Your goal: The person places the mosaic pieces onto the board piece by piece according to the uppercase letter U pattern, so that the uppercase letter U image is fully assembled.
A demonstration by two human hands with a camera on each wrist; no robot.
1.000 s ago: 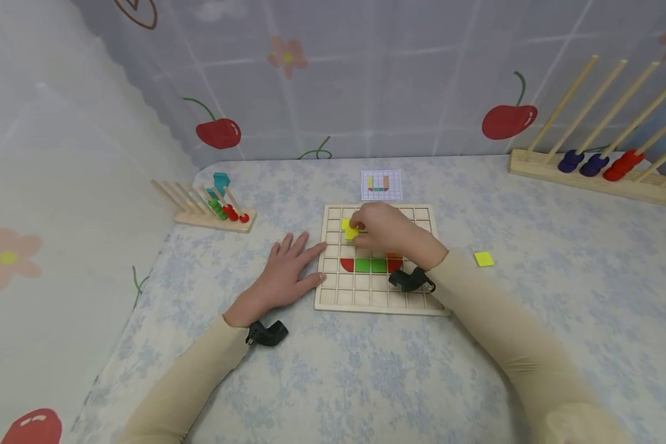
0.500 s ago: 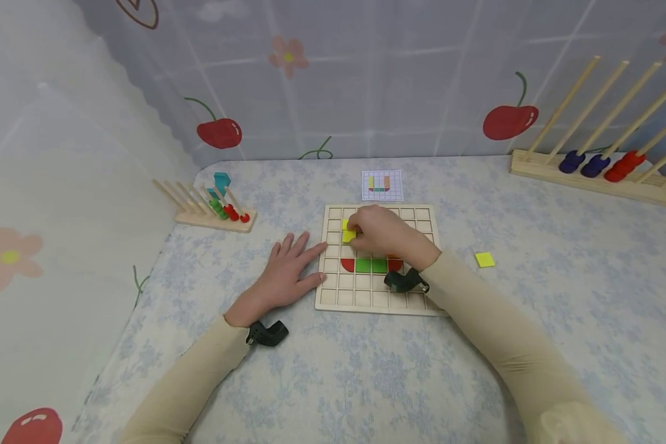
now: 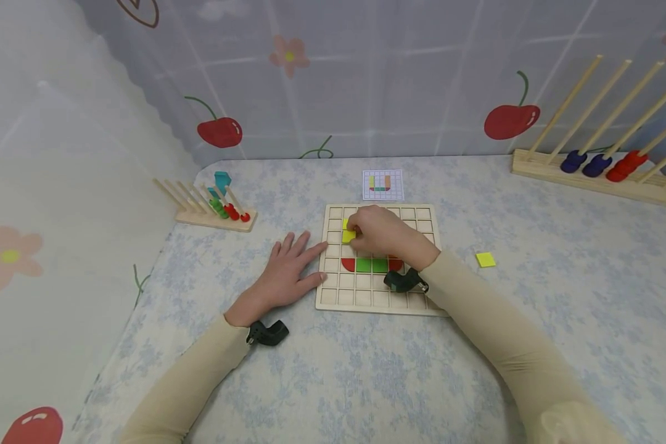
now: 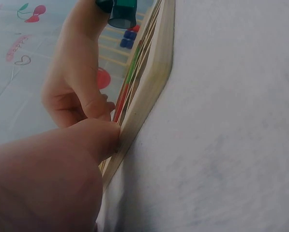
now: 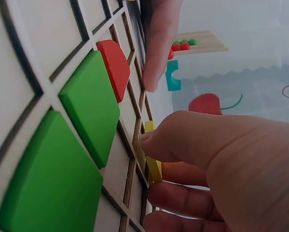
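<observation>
My right hand [image 3: 383, 231] is over the upper left part of a wooden grid board [image 3: 345, 299]. Its thumb and fingers pinch a yellow square tile [image 5: 155, 169] right at the grid. In the head view, that yellow tile [image 3: 348, 237] lines up just below another yellow tile [image 3: 345, 223]. Lower on the board, two green tiles [image 3: 372, 265] sit side by side between red rounded tiles [image 3: 348, 265]. My left hand [image 3: 282, 277] lies with spread fingers at the board's left edge, index finger and thumb on its rim. The right hand and wrist hide part of the board.
A pattern card [image 3: 383, 185] lies behind the board. One loose yellow tile [image 3: 485, 259] is to its right. A small bead rack [image 3: 216, 222] with a teal piece [image 3: 222, 180] stands back left, a larger peg rack [image 3: 594, 179] back right.
My right hand has shifted slightly left, bringing the pinched yellow tile from a skewed spot into line under the other one. It then holds still; the left hand stays in place.
</observation>
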